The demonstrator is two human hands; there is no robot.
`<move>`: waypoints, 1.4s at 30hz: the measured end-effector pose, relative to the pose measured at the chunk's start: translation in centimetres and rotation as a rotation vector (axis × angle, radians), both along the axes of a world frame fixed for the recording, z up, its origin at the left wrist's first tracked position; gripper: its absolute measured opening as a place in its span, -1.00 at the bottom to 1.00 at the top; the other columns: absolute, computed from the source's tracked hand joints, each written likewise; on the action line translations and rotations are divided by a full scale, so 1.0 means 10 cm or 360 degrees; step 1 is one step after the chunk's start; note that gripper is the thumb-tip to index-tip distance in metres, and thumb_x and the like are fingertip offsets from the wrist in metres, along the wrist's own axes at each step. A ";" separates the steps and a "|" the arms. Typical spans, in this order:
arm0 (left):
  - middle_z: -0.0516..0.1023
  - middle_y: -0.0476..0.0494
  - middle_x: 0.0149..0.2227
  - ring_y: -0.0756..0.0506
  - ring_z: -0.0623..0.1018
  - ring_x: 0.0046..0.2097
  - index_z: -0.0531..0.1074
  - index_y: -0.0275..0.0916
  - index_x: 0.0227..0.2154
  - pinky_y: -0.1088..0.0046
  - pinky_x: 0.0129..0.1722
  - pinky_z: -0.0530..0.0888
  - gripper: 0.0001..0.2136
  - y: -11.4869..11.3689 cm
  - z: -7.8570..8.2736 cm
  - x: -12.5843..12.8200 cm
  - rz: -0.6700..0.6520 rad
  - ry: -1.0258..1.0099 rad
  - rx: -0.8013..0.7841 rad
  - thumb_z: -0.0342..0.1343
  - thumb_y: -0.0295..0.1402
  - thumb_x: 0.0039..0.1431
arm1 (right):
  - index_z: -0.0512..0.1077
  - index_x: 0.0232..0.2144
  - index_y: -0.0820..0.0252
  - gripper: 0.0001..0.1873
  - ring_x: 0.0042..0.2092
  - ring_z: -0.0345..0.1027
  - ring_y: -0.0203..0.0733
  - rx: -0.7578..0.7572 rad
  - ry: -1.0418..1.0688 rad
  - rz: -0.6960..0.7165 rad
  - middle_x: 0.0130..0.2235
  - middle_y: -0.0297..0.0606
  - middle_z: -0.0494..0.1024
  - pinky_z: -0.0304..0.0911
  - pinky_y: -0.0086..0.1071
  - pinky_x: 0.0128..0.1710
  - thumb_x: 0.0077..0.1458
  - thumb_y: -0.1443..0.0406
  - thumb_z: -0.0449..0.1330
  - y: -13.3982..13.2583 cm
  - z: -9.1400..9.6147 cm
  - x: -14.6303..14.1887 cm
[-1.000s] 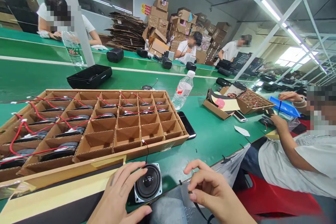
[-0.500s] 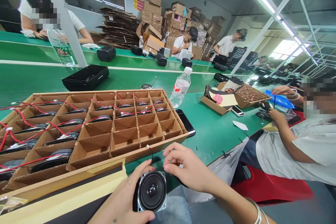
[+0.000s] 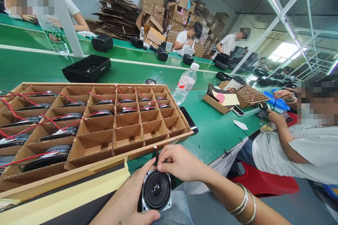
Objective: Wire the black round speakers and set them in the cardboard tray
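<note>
A square-framed loudspeaker [image 3: 156, 190] with a black cone lies in my left hand [image 3: 132, 197], whose fingers and thumb wrap around its left side and lower edge. From the speaker's top rises a short wire [image 3: 157, 153] ending in a small white plug. My right hand [image 3: 176, 163] is at the upper rim, its fingertips pinched together on the wire's lower part; the exact contact is partly hidden. Just beyond both hands stands a divided cardboard box [image 3: 129, 153], with similar speakers [image 3: 59, 132] and red wires in its left and far compartments.
A water bottle [image 3: 185, 84] and a dark phone [image 3: 188, 121] stand and lie right of the box. Black foam and yellow strips [image 3: 79, 190] run along its near side. Behind it are a black case [image 3: 87, 68] and a loose speaker [image 3: 150, 82]. A co-worker [image 3: 285, 147] sits at right.
My right hand has moved left and down to the speaker's wire, its fingers closing. The left hand still holds the speaker, which appears slightly further right in view.
</note>
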State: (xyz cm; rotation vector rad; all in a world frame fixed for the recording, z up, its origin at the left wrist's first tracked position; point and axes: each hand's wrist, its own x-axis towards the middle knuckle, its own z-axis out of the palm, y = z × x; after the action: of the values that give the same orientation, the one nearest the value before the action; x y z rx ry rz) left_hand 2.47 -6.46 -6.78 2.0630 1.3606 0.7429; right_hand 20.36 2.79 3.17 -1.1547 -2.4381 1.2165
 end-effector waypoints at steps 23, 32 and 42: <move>0.29 -0.19 0.08 -0.10 0.41 0.11 0.16 -0.10 0.10 0.44 0.07 0.43 -0.33 0.01 -0.04 0.00 -0.0034 -0.0100 0.0167 0.21 -0.42 -0.15 | 0.41 -0.48 0.24 -0.69 -0.49 0.34 -0.30 -0.0072 -0.0527 0.0084 -0.53 -0.33 0.48 0.17 -0.49 -0.44 0.25 0.28 0.00 -0.02 0.57 0.72; 0.40 -0.14 0.05 -0.12 0.53 -0.07 0.23 -0.07 0.13 0.44 -0.10 0.53 -0.31 0.08 0.22 -0.11 -0.0136 0.0525 0.0565 0.24 -0.28 -0.16 | 0.50 -0.38 0.11 -0.73 -0.37 0.37 -0.21 0.0083 -0.0044 -0.0417 -0.39 -0.23 0.49 0.30 -0.43 -0.39 0.25 0.17 0.06 -0.57 0.45 1.82; 0.40 -0.08 0.09 -0.13 0.51 -0.01 0.26 -0.06 0.10 0.41 -0.07 0.50 -0.35 0.06 0.27 -0.07 -0.0081 0.0682 0.0633 0.17 -0.31 -0.17 | 0.28 0.15 0.17 -0.51 0.28 0.00 -0.03 0.0516 0.0136 -0.0080 0.21 -0.07 0.24 0.04 -0.11 0.24 0.17 0.29 0.18 -0.36 0.05 1.16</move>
State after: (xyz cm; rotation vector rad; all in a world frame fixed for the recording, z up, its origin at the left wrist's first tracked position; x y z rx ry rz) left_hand 1.78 -5.89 -4.07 2.6795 1.4633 0.6073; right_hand 32.01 -0.77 3.68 -1.0397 -2.4107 0.7984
